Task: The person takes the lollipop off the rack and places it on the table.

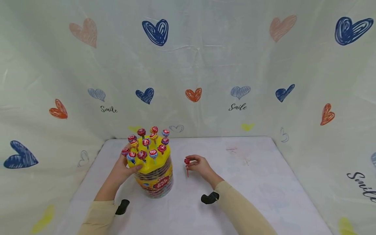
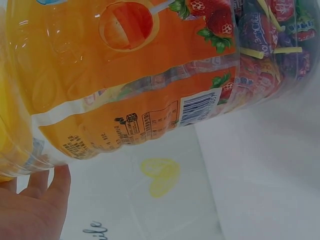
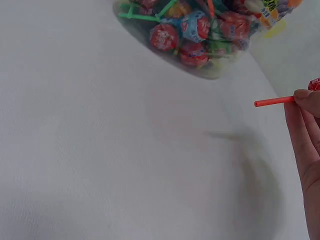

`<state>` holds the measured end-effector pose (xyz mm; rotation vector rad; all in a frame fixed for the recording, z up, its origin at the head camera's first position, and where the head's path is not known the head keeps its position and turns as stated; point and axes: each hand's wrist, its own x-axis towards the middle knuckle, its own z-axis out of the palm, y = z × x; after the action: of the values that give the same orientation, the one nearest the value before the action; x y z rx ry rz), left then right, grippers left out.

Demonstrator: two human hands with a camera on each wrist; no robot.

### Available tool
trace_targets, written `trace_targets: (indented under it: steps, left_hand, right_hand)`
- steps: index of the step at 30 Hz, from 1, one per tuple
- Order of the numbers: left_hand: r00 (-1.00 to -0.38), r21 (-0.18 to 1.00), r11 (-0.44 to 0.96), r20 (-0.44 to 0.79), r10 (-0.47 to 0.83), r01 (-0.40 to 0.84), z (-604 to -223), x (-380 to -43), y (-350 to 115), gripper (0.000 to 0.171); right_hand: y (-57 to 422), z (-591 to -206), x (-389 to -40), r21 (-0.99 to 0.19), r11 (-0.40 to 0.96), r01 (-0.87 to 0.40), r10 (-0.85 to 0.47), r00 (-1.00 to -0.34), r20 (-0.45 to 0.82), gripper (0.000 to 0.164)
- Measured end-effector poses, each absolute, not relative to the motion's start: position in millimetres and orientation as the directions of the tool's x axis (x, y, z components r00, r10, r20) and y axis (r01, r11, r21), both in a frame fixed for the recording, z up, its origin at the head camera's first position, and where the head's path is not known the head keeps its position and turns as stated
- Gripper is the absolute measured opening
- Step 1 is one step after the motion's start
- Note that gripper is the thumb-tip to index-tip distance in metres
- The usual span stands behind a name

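Observation:
A clear plastic jar [image 1: 155,184] of lollipops with an orange label stands upright on the table, left of the middle. Several wrapped lollipops [image 1: 153,153] stick up from its yellow lid [image 1: 150,165]. My left hand [image 1: 122,170] grips the jar at its lid, thumb along the near edge and fingers round the far side. To the jar's right, my right hand [image 1: 201,165] pinches a red-wrapped lollipop [image 1: 187,161] just under its head. Its red stick [image 3: 274,101] points down in the head view and stands off the tabletop in the right wrist view.
The white table [image 1: 241,182] reaches back to a pale curtain [image 1: 205,65] printed with hearts. More wrapped lollipops [image 3: 192,30] show through the jar's clear base. A black strap end [image 1: 210,197] hangs from the right wrist, another [image 1: 122,207] from the left.

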<state>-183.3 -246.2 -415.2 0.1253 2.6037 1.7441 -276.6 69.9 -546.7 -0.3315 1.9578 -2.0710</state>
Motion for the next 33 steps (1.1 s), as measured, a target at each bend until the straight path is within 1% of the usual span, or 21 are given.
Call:
trace_targets:
  steps: [5, 7, 11, 17, 28, 33]
  left_hand:
    - [-0.999, 0.921, 0.388, 0.012, 0.053, 0.032, -416, -182, -246, 0.099]
    - [-0.999, 0.921, 0.389, 0.006, 0.048, 0.024, -416, -182, -246, 0.099]
    - [-0.999, 0.916, 0.402, 0.000, 0.036, 0.015, -416, -180, -245, 0.100]
    - [-0.999, 0.915, 0.401, 0.022, 0.044, 0.038, -416, -182, -246, 0.099]
    - [-0.999, 0.918, 0.396, -0.021, 0.044, -0.001, -413, -182, -246, 0.101]
    - [-0.999, 0.917, 0.399, 0.001, 0.047, 0.020, -414, -183, -245, 0.100]
  right_hand:
    - [73, -566, -280, -0.997, 0.078, 0.006, -0.361, -0.932, -0.034, 0.043]
    - [75, -573, -281, -0.994, 0.106, -0.009, -0.362, -0.932, -0.030, 0.042]
    - [77, -580, -280, -0.992, 0.128, -0.019, -0.355, -0.935, -0.027, 0.042]
    - [79, -586, -281, -0.988, 0.154, -0.031, -0.334, -0.942, -0.022, 0.043]
    - [81, -588, -283, -0.959, 0.273, -0.076, -0.337, -0.941, -0.021, 0.043]
    - [80, -590, -284, -0.946, 0.309, -0.098, -0.345, -0.938, -0.016, 0.042]
